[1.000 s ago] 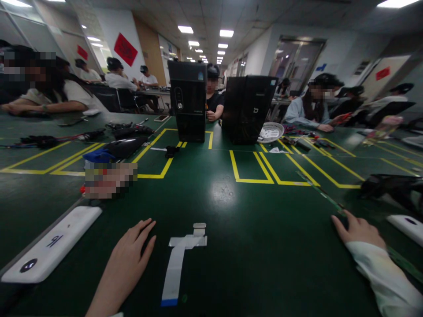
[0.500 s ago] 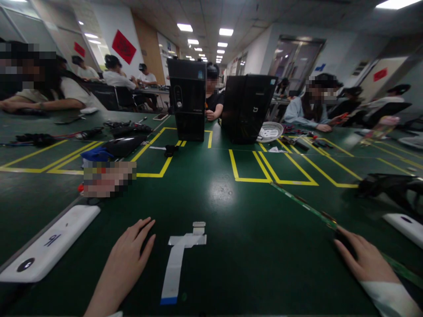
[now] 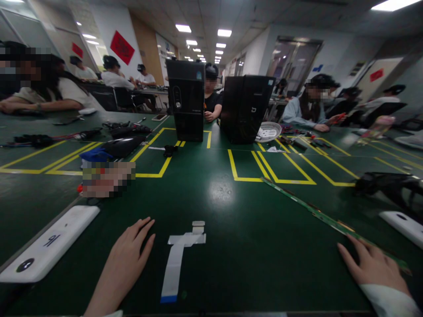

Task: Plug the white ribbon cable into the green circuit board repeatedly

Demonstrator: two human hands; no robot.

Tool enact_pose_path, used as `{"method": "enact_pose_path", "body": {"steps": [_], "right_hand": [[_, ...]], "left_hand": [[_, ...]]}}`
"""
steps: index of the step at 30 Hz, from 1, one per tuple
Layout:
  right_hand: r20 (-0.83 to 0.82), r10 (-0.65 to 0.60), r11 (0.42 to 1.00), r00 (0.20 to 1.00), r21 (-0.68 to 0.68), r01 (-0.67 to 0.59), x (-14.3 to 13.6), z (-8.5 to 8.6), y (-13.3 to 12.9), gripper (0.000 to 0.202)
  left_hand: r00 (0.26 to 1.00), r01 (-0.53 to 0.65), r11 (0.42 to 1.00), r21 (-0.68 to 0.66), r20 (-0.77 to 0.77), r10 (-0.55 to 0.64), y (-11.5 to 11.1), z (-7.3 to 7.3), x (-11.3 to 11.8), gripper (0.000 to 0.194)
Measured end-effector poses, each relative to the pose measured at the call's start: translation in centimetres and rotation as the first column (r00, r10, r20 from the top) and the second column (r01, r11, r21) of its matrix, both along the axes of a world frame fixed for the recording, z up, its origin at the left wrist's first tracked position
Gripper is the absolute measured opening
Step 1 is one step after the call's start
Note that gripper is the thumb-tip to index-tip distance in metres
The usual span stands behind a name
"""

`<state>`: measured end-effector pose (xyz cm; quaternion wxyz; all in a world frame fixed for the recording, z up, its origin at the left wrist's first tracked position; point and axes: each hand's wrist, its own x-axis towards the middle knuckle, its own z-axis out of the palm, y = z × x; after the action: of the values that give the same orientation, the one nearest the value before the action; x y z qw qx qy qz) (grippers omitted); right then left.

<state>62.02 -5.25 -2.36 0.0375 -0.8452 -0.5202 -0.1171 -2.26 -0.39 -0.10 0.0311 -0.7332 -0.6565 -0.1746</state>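
Note:
My left hand (image 3: 127, 255) lies on the green table with its fingers apart and nothing in it. Just right of it a white flat ribbon cable (image 3: 173, 264) with a blue end and a small connector rests flat. On the right side, my right hand (image 3: 372, 259) has its fingers spread, the fingertips at the near edge of a long, narrow green circuit board strip (image 3: 297, 202). The strip lies slantwise, and part of it is hidden behind the fingers.
White devices lie at the left (image 3: 49, 246) and right (image 3: 401, 226). Two black computer towers (image 3: 187, 101) (image 3: 247, 108) stand at the back. Cables and a blue item (image 3: 95, 155) lie back left, a white basket (image 3: 268, 132) back right. People sit around.
The green strip has shifted a little left and turned slightly, with more of it showing. My right hand has moved slightly right and down, its fingers more spread. My left hand is unmoved.

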Motion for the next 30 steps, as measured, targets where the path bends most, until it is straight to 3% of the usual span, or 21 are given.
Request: {"method": "enact_pose_path", "body": {"steps": [5, 10, 14, 20, 24, 30], "right_hand": [[-0.098, 0.19, 0.981, 0.977, -0.031, -0.194, -2.1, 2.5, 3.4, 0.074], [-0.135, 0.326, 0.945, 0.936, 0.017, -0.327, -1.8, 3.6, 6.3, 0.062], [-0.137, 0.478, 0.878, 0.868, 0.081, -0.471, -0.5, 3.0, 8.5, 0.057], [-0.072, 0.697, 0.711, 0.714, 0.203, -0.673, 0.1, 1.5, 11.4, 0.053], [-0.055, 0.78, 0.619, 0.623, 0.211, -0.756, -3.3, 1.8, 12.8, 0.048], [-0.069, 0.884, 0.465, 0.462, 0.221, -0.857, -12.2, 3.2, 14.2, 0.045]], "left_hand": [[1.0, -0.01, 1.0, 0.0, -0.006, 0.01, -0.1, 0.2, 0.1, 0.054], [1.0, 0.005, 1.0, 0.005, -0.001, -0.005, -0.2, 0.5, 0.3, 0.054], [1.0, 0.001, 1.0, 0.012, -0.016, -0.001, -0.1, 0.4, 0.4, 0.054], [1.0, 0.007, 1.0, 0.024, -0.027, -0.006, -0.1, -0.1, 0.0, 0.054], [1.0, 0.009, 1.0, 0.017, -0.019, -0.009, 0.0, -0.1, -0.1, 0.054], [1.0, -0.005, 1.0, 0.015, -0.012, 0.005, -0.1, 0.2, 0.1, 0.054]]}}
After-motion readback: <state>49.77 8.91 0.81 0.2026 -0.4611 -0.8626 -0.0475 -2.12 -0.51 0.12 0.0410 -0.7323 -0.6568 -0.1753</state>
